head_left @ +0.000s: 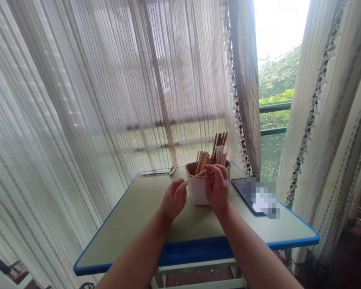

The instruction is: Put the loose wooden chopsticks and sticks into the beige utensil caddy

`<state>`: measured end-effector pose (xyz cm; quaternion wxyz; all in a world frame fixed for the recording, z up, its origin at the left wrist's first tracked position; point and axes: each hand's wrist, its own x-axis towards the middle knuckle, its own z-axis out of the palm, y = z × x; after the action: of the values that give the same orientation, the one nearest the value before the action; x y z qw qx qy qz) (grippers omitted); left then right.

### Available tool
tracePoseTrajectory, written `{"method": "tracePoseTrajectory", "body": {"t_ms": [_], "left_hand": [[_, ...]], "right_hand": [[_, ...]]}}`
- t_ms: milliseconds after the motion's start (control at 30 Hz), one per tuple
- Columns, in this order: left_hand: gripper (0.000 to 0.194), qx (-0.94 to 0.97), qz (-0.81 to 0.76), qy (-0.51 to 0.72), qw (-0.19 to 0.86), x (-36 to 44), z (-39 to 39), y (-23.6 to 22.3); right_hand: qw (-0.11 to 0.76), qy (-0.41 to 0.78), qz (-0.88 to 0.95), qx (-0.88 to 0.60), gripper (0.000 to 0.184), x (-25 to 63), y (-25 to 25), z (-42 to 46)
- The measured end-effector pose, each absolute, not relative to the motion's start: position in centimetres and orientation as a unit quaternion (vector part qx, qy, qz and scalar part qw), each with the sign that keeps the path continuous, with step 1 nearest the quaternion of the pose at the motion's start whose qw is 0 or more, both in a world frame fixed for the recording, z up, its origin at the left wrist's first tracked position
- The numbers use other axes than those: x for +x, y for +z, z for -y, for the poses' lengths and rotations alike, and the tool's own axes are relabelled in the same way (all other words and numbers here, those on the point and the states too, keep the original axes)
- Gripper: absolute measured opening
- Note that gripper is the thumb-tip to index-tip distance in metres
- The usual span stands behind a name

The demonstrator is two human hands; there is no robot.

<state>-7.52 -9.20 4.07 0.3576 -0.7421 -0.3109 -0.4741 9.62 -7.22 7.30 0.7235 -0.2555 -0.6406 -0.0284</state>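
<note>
A thin pale strand (pixel 196 176) runs slantwise between my two hands; whether it is a stick or a stretched band I cannot tell. My left hand (pixel 175 197) pinches its lower left end. The fingers of my right hand (pixel 217 186) are closed at its upper right end, right in front of a white container (pixel 197 192) with a brown inside. Bundled light wooden sticks (pixel 202 159), like chopsticks, stand in that container. Behind them are taller brown sticks (pixel 219 141) and some clear-wrapped pieces (pixel 219 154). My right hand hides part of the container.
The pale table (pixel 132 224) has a blue edge. A metal ladle-like utensil (pixel 172 171) lies at its far left edge. Right of the container lies a dark tablet (pixel 243 190), partly blurred out. Sheer curtains (pixel 114 80) hang close behind the table, and a railing (pixel 275 107) shows outside.
</note>
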Motion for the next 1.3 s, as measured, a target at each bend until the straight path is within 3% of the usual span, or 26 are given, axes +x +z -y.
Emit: {"method": "tracePoseTrajectory", "body": {"t_ms": [433,633,733,967,1100,1300], "left_hand": [[0.034,-0.748,0.317,-0.443,0.379,-7.1,9.7,4.3],[0.053,-0.705,0.408,-0.447,0.37,-7.6,9.0,4.3],[0.049,-0.694,0.469,-0.426,0.342,-8.4,8.2,4.0],[0.032,-0.72,0.535,-0.344,0.276,-9.0,7.5,3.4],[0.033,-0.747,0.525,-0.325,0.245,-8.6,7.7,3.5],[0.038,-0.761,0.516,-0.327,0.217,-8.5,7.6,3.6]], "right_hand": [[0.698,0.021,0.695,-0.173,0.006,9.9,7.7,8.2],[0.835,-0.02,0.5,-0.228,0.011,10.8,7.9,7.8],[0.867,-0.079,0.413,-0.267,0.011,11.5,8.4,7.6],[0.776,-0.211,0.534,-0.259,0.015,11.6,8.1,7.7],[0.717,-0.189,0.623,-0.251,0.016,10.9,7.6,7.4],[0.699,-0.097,0.649,-0.283,0.014,10.5,7.7,6.7]]}}
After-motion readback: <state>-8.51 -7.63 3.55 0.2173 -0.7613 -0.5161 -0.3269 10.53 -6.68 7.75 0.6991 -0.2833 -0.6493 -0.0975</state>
